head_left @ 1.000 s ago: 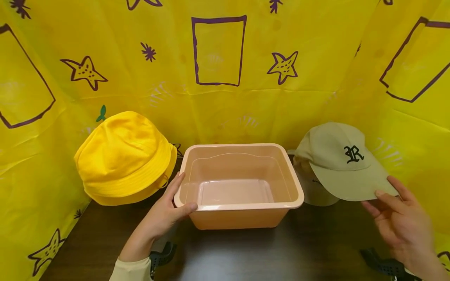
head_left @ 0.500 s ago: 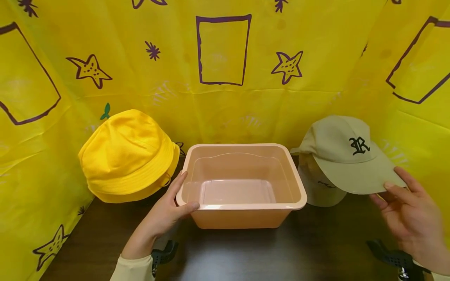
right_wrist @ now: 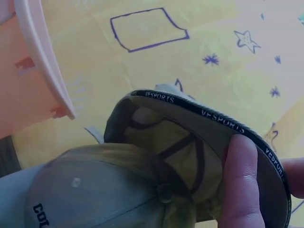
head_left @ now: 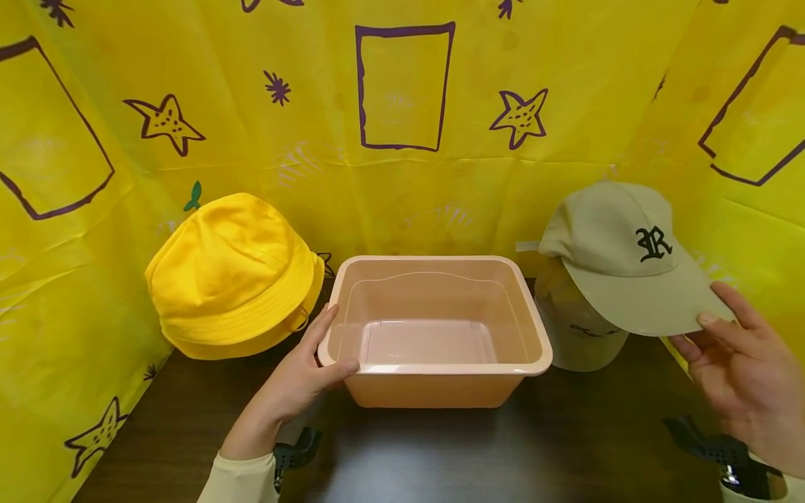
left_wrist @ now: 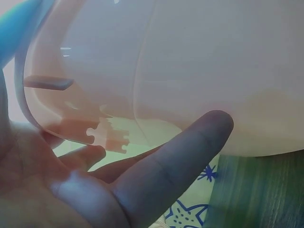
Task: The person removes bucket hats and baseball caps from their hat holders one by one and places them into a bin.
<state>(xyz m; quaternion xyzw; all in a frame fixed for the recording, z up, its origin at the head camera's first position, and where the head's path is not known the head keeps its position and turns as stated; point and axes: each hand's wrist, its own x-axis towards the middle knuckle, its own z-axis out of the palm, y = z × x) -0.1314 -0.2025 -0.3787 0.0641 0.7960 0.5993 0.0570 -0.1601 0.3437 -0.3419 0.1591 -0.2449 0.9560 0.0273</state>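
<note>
A peach plastic bin point(head_left: 440, 368) stands empty in the middle of the dark table. My left hand point(head_left: 317, 346) grips its front left corner, thumb over the rim and fingers along the outside wall; the left wrist view shows the bin's wall point(left_wrist: 190, 71) close above my palm. My right hand point(head_left: 694, 332) pinches the brim of a khaki cap point(head_left: 610, 237) with a black letter R and holds it raised, right of the bin. In the right wrist view the khaki cap's underside point(right_wrist: 190, 142) faces the camera. A second khaki cap point(head_left: 575, 328) sits just below it.
A yellow bucket hat point(head_left: 233, 272) sits left of the bin, against the yellow starred backdrop point(head_left: 402, 175) that closes in the back and both sides. Bare dark table point(head_left: 503, 447) lies in front of the bin. Black wrist mounts point(head_left: 292, 450) show at both wrists.
My right hand has lifted the khaki cap by its brim, up and slightly right, uncovering more of the cap beneath. My left hand has stayed on the bin's corner.
</note>
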